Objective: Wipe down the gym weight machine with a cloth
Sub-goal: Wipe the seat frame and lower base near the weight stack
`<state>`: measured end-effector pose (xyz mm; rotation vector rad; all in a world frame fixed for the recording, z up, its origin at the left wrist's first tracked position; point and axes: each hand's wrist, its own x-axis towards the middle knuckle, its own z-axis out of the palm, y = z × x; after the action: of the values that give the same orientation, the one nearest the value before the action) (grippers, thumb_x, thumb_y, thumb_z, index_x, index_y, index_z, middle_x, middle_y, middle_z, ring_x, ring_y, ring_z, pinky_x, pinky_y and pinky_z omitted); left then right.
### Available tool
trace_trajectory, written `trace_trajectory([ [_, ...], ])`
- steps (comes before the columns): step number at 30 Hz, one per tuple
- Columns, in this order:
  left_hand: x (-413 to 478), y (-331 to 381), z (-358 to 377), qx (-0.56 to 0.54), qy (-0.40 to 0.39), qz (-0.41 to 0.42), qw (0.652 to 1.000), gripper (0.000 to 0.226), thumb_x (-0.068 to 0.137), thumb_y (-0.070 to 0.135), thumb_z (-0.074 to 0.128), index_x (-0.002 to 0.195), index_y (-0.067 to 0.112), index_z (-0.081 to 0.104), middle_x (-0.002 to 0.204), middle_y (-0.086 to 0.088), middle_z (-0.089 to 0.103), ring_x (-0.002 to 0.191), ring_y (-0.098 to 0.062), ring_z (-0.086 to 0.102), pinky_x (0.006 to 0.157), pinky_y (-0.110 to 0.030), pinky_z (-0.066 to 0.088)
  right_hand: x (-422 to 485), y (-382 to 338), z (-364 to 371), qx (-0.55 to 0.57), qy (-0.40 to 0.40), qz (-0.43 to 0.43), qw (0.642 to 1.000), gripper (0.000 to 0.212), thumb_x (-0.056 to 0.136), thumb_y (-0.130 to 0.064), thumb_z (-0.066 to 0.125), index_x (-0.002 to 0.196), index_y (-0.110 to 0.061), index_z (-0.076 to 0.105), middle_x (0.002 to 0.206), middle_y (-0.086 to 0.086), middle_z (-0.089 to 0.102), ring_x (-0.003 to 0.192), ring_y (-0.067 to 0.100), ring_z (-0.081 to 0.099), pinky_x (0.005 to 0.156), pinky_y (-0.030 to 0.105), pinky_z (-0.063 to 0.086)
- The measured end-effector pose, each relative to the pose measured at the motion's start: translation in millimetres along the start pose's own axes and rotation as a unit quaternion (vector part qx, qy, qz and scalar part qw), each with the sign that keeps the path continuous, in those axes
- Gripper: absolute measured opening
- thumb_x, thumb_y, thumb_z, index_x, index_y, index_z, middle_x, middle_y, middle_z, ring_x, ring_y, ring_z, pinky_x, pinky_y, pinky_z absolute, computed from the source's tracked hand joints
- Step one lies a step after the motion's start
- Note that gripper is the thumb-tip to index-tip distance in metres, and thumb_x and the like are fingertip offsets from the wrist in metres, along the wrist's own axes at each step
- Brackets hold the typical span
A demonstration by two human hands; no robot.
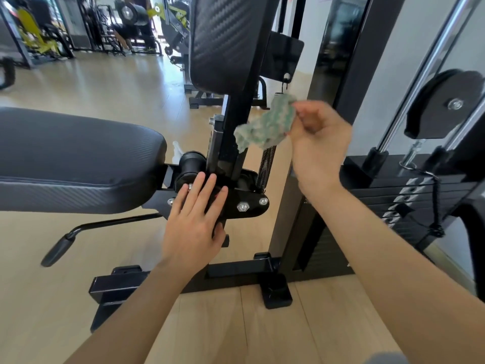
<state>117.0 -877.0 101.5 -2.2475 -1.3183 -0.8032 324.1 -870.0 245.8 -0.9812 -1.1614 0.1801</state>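
A black weight machine fills the view, with a padded seat [78, 158] at the left and a padded backrest [223, 40] above the middle. My right hand [317, 143] pinches a green and white cloth [265, 124], which touches the black upright post [236, 122] below the backrest. My left hand [196, 219] lies flat, fingers spread, on the black hinge bracket [246, 203] under the post.
A coil spring [266, 164] stands right of the post. The weight stack [409, 195], chrome guide rods [425, 74] and a pulley [446, 103] are at the right. A lever handle [63, 245] sticks out under the seat. The base frame [236, 271] rests on the wooden floor. Other machines stand far left.
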Motion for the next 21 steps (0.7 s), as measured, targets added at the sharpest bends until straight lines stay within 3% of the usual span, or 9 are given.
trace_trajectory([
  [3,-2.4,-0.9,-0.3,-0.002,-0.004,-0.001,1.0,0.071,0.085,0.022,0.068,0.151,0.013,0.045,0.164,-0.013,0.029,0.156,-0.03,0.015,0.123,-0.054,0.021,25.8,-16.9,7.8,0.004,0.02,-0.003,1.0,0.012,0.084,-0.006,0.072,0.089,-0.017,0.073,0.089,0.003,0.073,0.081,0.015,0.068,0.078,0.041,0.06],
  [10,-6.8,-1.0,1.3,-0.014,-0.007,0.0,1.0,0.069,0.084,0.022,0.068,0.149,0.012,0.048,0.164,-0.015,0.028,0.155,-0.031,0.017,0.123,-0.054,0.022,-20.3,4.3,-10.6,-0.12,0.011,-0.051,0.991,0.016,0.081,-0.002,0.066,0.087,-0.017,0.068,0.093,0.003,0.065,0.078,0.006,0.06,0.07,0.017,0.05],
  [12,-9.4,-0.8,2.7,-0.019,-0.003,-0.003,1.0,0.068,0.084,0.021,0.069,0.148,0.011,0.049,0.164,-0.015,0.029,0.154,-0.033,0.018,0.123,-0.053,0.022,-48.6,30.7,-13.6,-0.177,-0.043,-0.069,0.981,0.015,0.082,-0.002,0.068,0.089,-0.015,0.07,0.094,0.002,0.064,0.081,0.011,0.062,0.073,0.023,0.053],
  [14,-12.1,-0.4,4.4,-0.023,-0.003,-0.004,1.0,0.068,0.083,0.021,0.07,0.147,0.01,0.05,0.164,-0.015,0.029,0.154,-0.034,0.018,0.123,-0.052,0.022,-76.5,58.7,-10.2,-0.219,-0.163,-0.035,0.961,0.018,0.084,-0.009,0.073,0.1,-0.015,0.073,0.104,-0.002,0.065,0.094,0.01,0.061,0.084,0.026,0.054],
  [16,-13.9,-0.2,5.8,-0.031,-0.004,-0.003,1.0,0.068,0.083,0.02,0.07,0.147,0.009,0.05,0.164,-0.015,0.028,0.154,-0.035,0.017,0.123,-0.052,0.024,-95.9,79.3,-5.1,-0.257,-0.243,-0.025,0.935,0.033,0.082,-0.018,0.079,0.115,-0.018,0.072,0.117,-0.004,0.063,0.106,0.01,0.054,0.092,0.019,0.044],
  [18,-14.7,0.7,5.9,-0.036,-0.004,-0.003,0.999,0.068,0.083,0.021,0.07,0.147,0.009,0.05,0.164,-0.015,0.027,0.154,-0.035,0.017,0.122,-0.053,0.026,-99.7,90.0,-1.8,-0.268,-0.239,-0.035,0.933,0.035,0.082,-0.018,0.08,0.115,-0.018,0.072,0.116,-0.003,0.062,0.107,0.014,0.052,0.091,0.019,0.04],
  [21,-15.5,3.4,5.8,-0.04,0.0,-0.005,0.999,0.067,0.083,0.022,0.07,0.146,0.008,0.051,0.164,-0.016,0.027,0.154,-0.037,0.018,0.12,-0.054,0.027,-92.2,92.2,-5.9,-0.23,-0.195,0.014,0.953,0.024,0.083,-0.007,0.078,0.105,-0.014,0.075,0.103,-0.003,0.065,0.096,0.012,0.061,0.091,0.031,0.053],
])
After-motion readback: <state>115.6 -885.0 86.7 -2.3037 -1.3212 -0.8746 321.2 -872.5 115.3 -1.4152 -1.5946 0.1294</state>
